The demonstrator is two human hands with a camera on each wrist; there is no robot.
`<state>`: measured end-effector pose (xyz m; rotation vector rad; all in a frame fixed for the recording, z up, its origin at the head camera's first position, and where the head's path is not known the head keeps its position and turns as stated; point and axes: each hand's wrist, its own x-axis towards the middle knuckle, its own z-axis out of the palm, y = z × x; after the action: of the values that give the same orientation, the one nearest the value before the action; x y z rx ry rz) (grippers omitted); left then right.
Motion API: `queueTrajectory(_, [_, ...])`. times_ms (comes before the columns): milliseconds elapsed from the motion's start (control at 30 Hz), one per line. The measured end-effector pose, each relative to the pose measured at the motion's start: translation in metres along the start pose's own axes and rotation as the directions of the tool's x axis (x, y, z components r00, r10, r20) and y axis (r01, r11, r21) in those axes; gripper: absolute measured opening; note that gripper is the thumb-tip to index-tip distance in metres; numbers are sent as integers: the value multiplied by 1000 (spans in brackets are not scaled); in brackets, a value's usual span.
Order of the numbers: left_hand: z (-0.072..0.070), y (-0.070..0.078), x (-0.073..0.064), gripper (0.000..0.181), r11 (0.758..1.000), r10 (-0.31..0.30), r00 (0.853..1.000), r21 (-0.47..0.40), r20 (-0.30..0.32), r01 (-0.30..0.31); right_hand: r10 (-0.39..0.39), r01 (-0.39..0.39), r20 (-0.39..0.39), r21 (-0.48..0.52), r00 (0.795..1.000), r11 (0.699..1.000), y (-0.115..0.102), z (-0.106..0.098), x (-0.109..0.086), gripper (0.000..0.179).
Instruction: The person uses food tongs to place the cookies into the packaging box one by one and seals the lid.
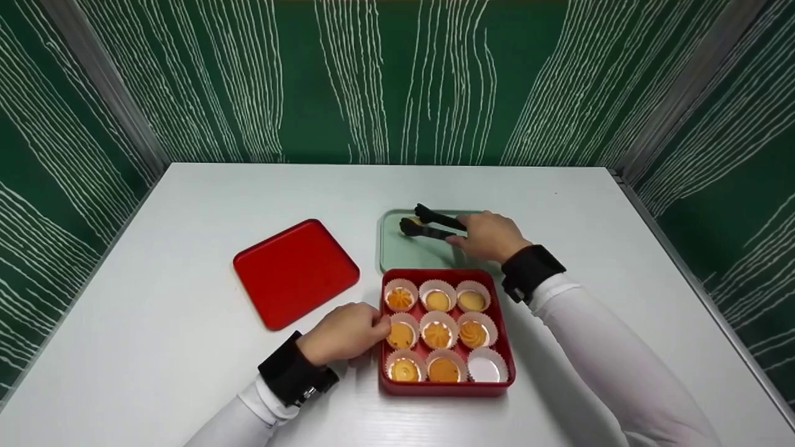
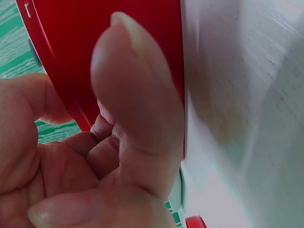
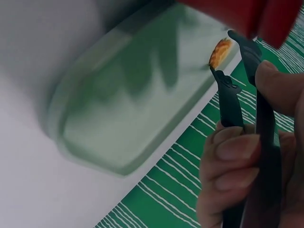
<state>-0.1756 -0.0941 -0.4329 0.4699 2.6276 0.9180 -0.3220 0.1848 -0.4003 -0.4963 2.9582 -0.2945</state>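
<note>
My right hand (image 1: 494, 236) holds black tongs (image 1: 438, 217) over the pale green tray (image 1: 389, 248). A single cookie (image 3: 220, 53) lies on that tray, between the spread tips of the tongs. My left hand (image 1: 348, 332) grips the left wall of a red square box (image 1: 447, 389), its thumb at the rim. Inside the box stand white paper cups in rows; most hold a cookie, such as the swirled cookie (image 1: 472, 334) on the right. The front right paper cup (image 1: 486, 366) has nothing in it.
A red lid (image 1: 297, 273) lies flat and turned at an angle, left of the box. All of these stand on a white table (image 1: 186, 248). Green walls (image 1: 397, 81) with white lines enclose its back and sides.
</note>
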Motion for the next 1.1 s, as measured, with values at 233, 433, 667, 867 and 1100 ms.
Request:
queueTrajectory(233, [1,0,0,40,1000,4,1000,-6,3,-4,35,-35,10,-28,999,999,-7,-4,7,42])
queueTrajectory(433, [2,0,1,41,1000,20,1000,6,-8,-20,50,-49,19,-41,999,998,-12,-4,12,41])
queueTrajectory(667, [2,-1,3,42,998,43,999,42,-25,-42,70,-70,-7,-74,998,995,-18,-8,10,39])
queueTrajectory(867, [2,-2,2,42,999,27,1000,28,-13,-27,65,-67,-18,-111,998,992,-21,-13,7,34])
queueTrajectory(1100, [1,-2,2,42,999,34,999,28,-17,-34,51,-53,-20,-136,999,989,-20,-16,6,33])
